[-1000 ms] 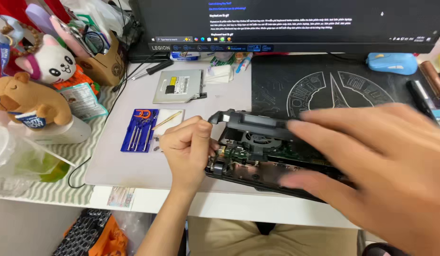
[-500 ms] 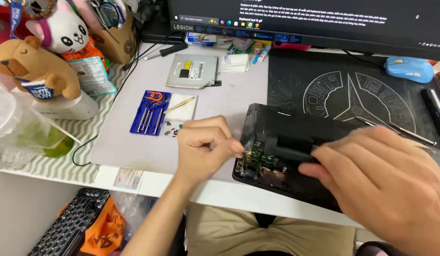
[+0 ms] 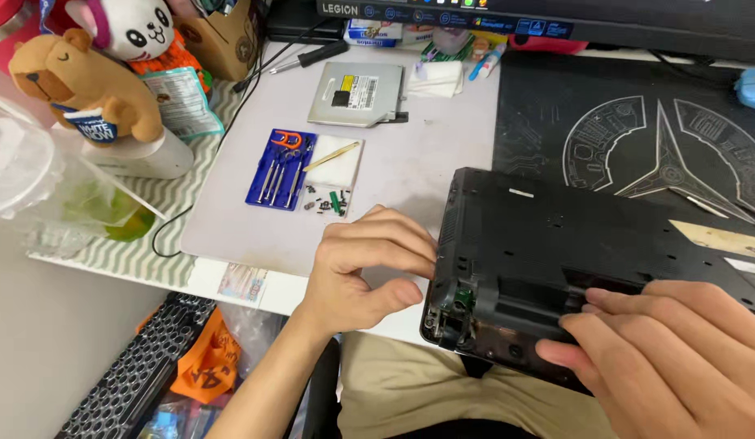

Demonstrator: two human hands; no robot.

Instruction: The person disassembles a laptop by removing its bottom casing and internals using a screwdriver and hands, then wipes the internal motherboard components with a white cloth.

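Head view: one black laptop base (image 3: pixel 572 252), underside up, overhanging the near tabletop (image 3: pixel 410 162) edge. Two hands on it.

Left hand (image 3: pixel 365 264): grip narrow, fingers curled, thumb and fingertips pressed at the laptop's near-left corner, by the exposed green board part (image 3: pixel 463 298). Can't tell if anything small is pinched inside the grip.

Right hand (image 3: pixel 662 349): fingers flat and together, lying on the near edge of the base, tips at the open slot. Grip holds nothing, just pressing on the casing.

Beyond the left grip: one blue tool case (image 3: pixel 280 169) with several small drivers, one white pad (image 3: pixel 335 162) touching its right side, one loose cluster of tiny screws (image 3: pixel 327 203) at the pad's near edge. Further out: one silver optical drive (image 3: pixel 357 83), one black-handled screwdriver (image 3: pixel 308 57).

Left of the left grip, well apart: two plush toys, one brown (image 3: pixel 84 85) and one white (image 3: pixel 137 28). Beyond the right grip: one dark patterned desk mat (image 3: pixel 637 130) under the laptop's far edge, one monitor (image 3: pixel 556 20) at the back.
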